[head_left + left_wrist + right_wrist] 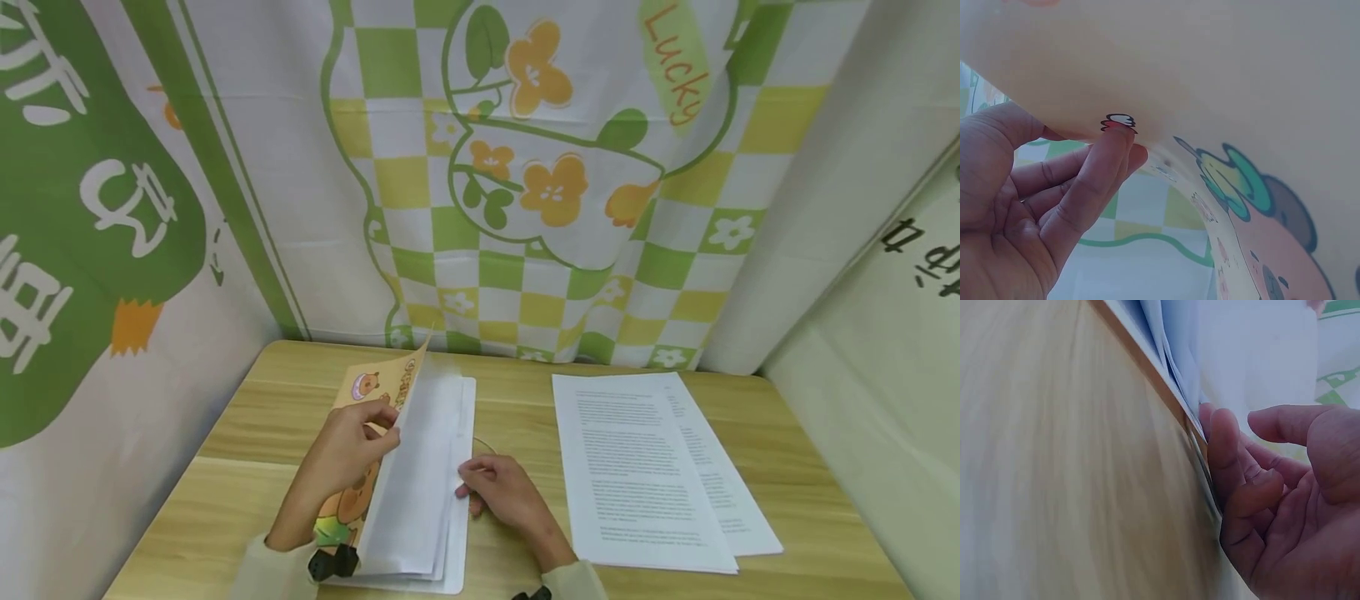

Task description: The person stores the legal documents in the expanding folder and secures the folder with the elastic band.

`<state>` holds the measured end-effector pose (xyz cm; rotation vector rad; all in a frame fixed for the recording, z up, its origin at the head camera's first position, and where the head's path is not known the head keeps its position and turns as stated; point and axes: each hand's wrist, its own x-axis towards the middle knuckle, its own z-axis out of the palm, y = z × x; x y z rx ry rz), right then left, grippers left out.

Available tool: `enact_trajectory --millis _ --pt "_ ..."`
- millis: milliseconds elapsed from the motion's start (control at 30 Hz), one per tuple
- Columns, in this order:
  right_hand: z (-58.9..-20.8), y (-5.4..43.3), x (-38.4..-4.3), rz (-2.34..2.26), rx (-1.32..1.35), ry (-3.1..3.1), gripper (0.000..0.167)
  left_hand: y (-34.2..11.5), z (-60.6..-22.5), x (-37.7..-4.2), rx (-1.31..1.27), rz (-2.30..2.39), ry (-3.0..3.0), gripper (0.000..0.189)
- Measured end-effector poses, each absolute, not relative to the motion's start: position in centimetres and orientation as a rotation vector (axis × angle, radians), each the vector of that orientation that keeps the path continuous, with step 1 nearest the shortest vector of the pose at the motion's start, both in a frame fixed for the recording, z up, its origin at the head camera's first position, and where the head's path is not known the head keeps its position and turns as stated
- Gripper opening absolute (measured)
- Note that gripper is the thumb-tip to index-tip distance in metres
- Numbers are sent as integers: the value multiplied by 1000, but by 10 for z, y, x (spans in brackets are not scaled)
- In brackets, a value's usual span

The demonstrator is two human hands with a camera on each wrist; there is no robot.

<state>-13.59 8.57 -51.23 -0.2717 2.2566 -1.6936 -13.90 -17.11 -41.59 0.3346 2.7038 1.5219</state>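
Note:
A folder with a tan cartoon cover (347, 500) lies half open on the table, its cover raised at the left. My left hand (351, 442) pinches the cover's free edge; in the left wrist view, the thumb lies partly behind the cover (1260, 81). White sheets (423, 467) stand inside the folder. My right hand (504, 492) is at the folder's right edge. In the right wrist view its curled fingers (1222, 434) touch that edge, with the thumb apart. A thin dark band (1200, 459) runs from the edge to these fingers; whether they hold it is unclear.
Two overlapping stacks or sheets of printed paper (637, 475) lie on the wooden table (517, 408) to the right. A patterned curtain (540, 283) hangs along the table's back edge, with printed fabric (82, 208) at the left side.

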Motion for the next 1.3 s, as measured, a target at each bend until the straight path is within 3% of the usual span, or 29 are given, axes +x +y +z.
enact_trajectory --millis 200,500,733,1000,1300 --pt "-505 114 -132 -1727 -272 2306 26 -173 -417 -143 376 1532 2721 13" --pt "-480 166 -127 -1409 -125 2688 28 -171 -414 -144 363 1529 2726 12" --pt "-463 220 -124 -1041 25 2780 58 -170 -413 -147 377 1538 2725 13" --pt "-471 279 -115 -777 215 2819 92 -172 -417 -144 350 1534 2707 13" --pt "-481 302 -105 -671 330 2832 108 -172 -419 -141 325 1543 2681 14"
